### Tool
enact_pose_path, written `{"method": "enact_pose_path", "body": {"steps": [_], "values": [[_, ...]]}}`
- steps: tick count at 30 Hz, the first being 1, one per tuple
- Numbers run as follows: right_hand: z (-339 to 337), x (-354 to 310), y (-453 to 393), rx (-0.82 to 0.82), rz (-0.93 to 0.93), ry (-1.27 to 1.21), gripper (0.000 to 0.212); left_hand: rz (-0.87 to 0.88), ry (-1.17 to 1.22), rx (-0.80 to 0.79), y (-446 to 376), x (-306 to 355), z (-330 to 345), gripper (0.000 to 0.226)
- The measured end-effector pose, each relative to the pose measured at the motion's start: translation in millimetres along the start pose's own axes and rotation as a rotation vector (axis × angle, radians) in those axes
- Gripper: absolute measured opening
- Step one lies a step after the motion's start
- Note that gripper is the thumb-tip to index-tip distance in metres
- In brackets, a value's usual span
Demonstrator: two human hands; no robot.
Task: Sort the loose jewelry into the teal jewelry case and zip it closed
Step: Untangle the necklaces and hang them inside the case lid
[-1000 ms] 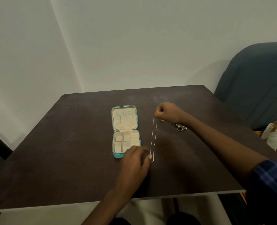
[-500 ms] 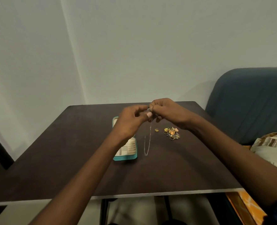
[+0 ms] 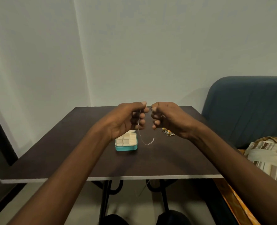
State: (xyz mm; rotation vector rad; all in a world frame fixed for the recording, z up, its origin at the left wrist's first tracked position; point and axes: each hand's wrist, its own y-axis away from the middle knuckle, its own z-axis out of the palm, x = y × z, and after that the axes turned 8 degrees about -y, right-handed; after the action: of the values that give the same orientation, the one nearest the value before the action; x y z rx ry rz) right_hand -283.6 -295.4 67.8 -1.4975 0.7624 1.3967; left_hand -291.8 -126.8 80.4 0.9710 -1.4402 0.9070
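Both hands raised over the surface (image 3: 69,159): left hand (image 3: 126,119) and right hand (image 3: 168,117) each pinch the thin chain (image 3: 140,132), its loop dangling. Teal case (image 3: 126,147) open, near-left below. Loose jewelry pile (image 3: 167,132) still unsorted at right; zipping not started.

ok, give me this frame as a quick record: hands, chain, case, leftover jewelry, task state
left hand: raised above the table, pinches one end of the chain
right hand: raised, pinches the other end
chain: thin, silvery, hangs in a slack loop between the hands
teal jewelry case: unzipped on the dark table, cream compartments showing, far part hidden by the left hand
loose jewelry: small pile right of the case, partly behind the right hand
task state: chain not yet in the case
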Motion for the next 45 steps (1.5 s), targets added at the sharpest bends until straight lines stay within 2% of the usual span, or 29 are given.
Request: {"method": "enact_pose_path", "body": {"steps": [3, 8, 13, 20, 23, 27, 30, 31, 33, 35, 38, 41, 45], "values": [[13.4, -3.4, 12.1, 0.017, -0.022, -0.016, 0.022, -0.016, -0.030, -0.052, 11.4, 2.6, 2.7, 0.022], [35.7, -5.5, 35.4, 0.045, -0.036, -0.149, 0.024, 0.039, 0.146, -0.069, 33.4, 28.3, 0.8, 0.022], [48.7, 0.1, 60.9, 0.060, 0.002, -0.157, 0.021, 0.088, 0.358, 0.026, 57.6, 58.4, -2.0, 0.022], [65.0, 2.0, 100.1, 0.026, -0.122, -0.073, 0.019, 0.128, 0.551, 0.179, 91.0, 72.7, 3.2, 0.017], [74.8, 0.3, 112.7, 0.023, -0.225, 0.079, 0.019, 0.173, 0.561, 0.159, 102.3, 73.8, 8.5, 0.017], [87.0, -11.0, 118.8, 0.137, -0.501, 0.639, 0.025, 0.210, 0.568, 0.103, 110.2, 72.2, 16.8, 0.020], [96.1, -22.5, 122.8, 0.139, -0.672, 1.011, 0.029, 0.229, 0.489, 0.083, 109.8, 68.6, 22.5, 0.040], [98.7, -26.2, 124.7, 0.121, -0.699, 1.071, 0.028, 0.242, 0.436, 0.090, 110.4, 67.8, 24.7, 0.049], [100.5, -34.9, 126.3, 0.099, -0.752, 1.145, 0.025, 0.273, 0.295, 0.119, 110.8, 65.8, 29.4, 0.050], [97.9, -44.5, 125.4, 0.106, -0.805, 1.172, 0.022, 0.279, 0.163, 0.129, 111.6, 61.1, 34.0, 0.042], [91.0, -60.3, 122.7, 0.161, -0.815, 1.174, 0.018, 0.277, -0.046, 0.097, 112.2, 52.8, 39.7, 0.016], [85.3, -73.3, 121.4, 0.238, -0.756, 1.115, 0.015, 0.294, -0.103, 0.065, 111.6, 46.3, 43.3, 0.035], [80.0, -82.1, 119.0, 0.316, -0.697, 1.000, 0.014, 0.304, -0.082, 0.093, 113.8, 47.8, 45.4, 0.036]]}}
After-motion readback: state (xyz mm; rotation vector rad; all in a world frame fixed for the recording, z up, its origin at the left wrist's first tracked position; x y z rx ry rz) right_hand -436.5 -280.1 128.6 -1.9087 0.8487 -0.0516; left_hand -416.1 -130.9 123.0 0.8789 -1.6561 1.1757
